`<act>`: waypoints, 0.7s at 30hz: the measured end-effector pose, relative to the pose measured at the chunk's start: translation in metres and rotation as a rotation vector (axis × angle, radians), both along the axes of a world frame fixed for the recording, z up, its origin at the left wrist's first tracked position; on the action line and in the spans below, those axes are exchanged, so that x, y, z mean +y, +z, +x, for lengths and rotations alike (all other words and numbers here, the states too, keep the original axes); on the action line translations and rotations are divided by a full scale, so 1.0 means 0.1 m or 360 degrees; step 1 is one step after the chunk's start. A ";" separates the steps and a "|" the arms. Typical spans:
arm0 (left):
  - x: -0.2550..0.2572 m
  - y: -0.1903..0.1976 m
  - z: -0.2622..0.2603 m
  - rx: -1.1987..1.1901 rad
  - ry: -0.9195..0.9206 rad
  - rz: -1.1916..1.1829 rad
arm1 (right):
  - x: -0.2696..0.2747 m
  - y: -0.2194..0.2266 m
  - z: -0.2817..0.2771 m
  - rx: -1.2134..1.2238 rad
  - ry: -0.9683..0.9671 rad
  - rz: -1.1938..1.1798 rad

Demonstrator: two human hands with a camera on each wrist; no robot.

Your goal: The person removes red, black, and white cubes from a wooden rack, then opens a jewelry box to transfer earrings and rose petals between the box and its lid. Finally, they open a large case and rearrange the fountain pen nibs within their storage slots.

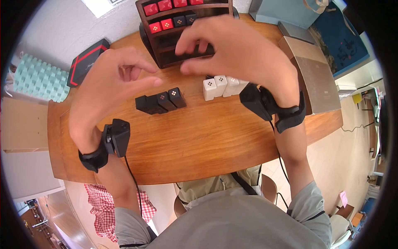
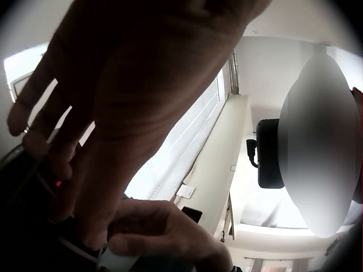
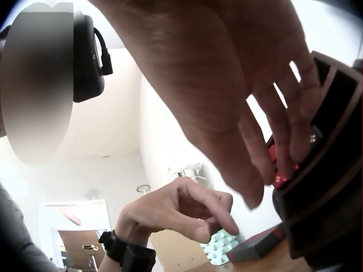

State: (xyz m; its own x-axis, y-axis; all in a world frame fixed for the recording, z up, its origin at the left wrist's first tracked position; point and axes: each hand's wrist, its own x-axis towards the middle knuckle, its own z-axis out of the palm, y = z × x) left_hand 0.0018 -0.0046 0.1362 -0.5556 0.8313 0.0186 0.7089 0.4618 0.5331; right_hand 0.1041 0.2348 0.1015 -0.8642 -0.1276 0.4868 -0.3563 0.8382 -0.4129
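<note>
My left hand [image 1: 112,79] hovers over the left side of the table, fingers loosely bent and thumb apart from them. It holds nothing and is nearest to a row of black blocks [image 1: 163,101] with clover marks. My right hand [image 1: 234,50] is held in front of a dark wooden rack [image 1: 155,45], overlapping its lower right part, with a gap between thumb and fingers and nothing visible in it. Red blocks [image 1: 165,5] fill the upper tier; red and black blocks [image 1: 179,21] stand on the tier below. White clover-marked blocks [image 1: 210,88] stand below the right hand, partly hidden.
At the left lie a black box with red ribbon [image 1: 89,60] and a mint-green textured object [image 1: 39,79]. A brown cardboard box [image 1: 315,79] is at the right edge, with a blue bag [image 1: 340,37] behind it. Wrist-camera cables [image 1: 134,178] hang past the table's front edge.
</note>
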 end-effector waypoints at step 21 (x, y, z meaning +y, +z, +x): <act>0.02 -0.19 0.04 0.0057 0.0015 -0.0192 | -0.26 -0.11 -0.05 -0.0239 0.0099 0.0136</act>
State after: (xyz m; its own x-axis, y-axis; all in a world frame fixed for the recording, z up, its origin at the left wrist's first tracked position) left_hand 0.0061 -0.0028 0.1168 -0.5643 0.8233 -0.0614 0.7215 0.5280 0.4479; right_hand 0.0993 0.2092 0.0910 -0.9155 -0.2183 0.3380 -0.3482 0.8508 -0.3936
